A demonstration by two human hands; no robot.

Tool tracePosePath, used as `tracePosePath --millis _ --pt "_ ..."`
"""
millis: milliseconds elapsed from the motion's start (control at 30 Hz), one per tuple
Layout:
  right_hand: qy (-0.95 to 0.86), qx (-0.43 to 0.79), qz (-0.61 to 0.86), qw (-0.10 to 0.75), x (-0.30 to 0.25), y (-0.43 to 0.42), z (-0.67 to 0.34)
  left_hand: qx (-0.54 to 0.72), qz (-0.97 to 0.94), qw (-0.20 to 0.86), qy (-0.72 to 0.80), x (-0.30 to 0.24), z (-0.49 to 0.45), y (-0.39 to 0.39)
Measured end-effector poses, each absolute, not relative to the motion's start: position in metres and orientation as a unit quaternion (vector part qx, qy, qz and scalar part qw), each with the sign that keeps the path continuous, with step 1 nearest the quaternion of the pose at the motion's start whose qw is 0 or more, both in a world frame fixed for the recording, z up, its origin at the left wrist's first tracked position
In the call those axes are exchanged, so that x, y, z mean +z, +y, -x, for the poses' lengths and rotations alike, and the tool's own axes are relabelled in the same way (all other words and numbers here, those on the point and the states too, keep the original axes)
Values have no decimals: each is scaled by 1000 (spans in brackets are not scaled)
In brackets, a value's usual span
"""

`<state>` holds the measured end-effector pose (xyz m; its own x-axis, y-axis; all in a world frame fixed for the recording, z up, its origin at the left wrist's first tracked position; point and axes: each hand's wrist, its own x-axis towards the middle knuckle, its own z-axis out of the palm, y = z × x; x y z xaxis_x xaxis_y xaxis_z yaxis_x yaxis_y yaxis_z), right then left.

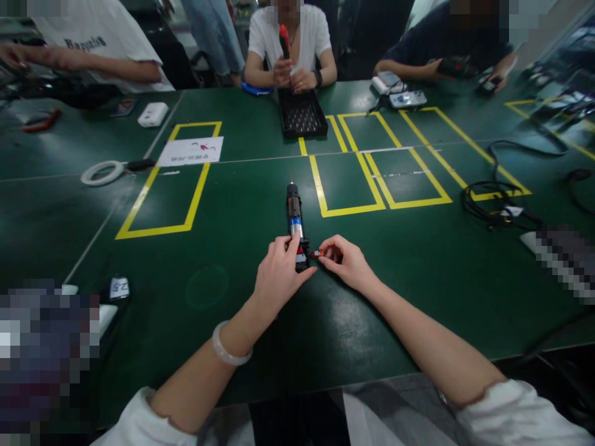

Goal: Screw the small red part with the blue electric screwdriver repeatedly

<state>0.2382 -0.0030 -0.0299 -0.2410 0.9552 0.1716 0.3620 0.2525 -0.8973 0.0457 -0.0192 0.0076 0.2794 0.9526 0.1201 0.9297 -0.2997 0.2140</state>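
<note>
An electric screwdriver (294, 207) lies lengthwise on the green table in front of me, its thin tip pointing away. Its body is black, with a silver and blue motor section exposed. My left hand (279, 269) grips the near end from the left, with fingers over the body and the thumb beside its base. Just right of that end, my right hand (344, 260) pinches a small red and orange part (318, 253) between thumb and fingertips. The part is too small to name exactly, and it sits close against the screwdriver's side.
Yellow tape rectangles mark the table (260, 334). Across it, a person holds a red-handled tool (284, 40) behind a black tray (304, 127) of small pieces. A white sheet (190, 152) and a white coil (102, 173) lie left; black cables (493, 204) lie right.
</note>
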Motion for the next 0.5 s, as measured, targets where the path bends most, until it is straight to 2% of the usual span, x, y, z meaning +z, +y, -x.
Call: tracePosePath --millis 500 --pt "-746 303 469 363 -29 -2 -231 111 -816 75 562 10 -45 -24"
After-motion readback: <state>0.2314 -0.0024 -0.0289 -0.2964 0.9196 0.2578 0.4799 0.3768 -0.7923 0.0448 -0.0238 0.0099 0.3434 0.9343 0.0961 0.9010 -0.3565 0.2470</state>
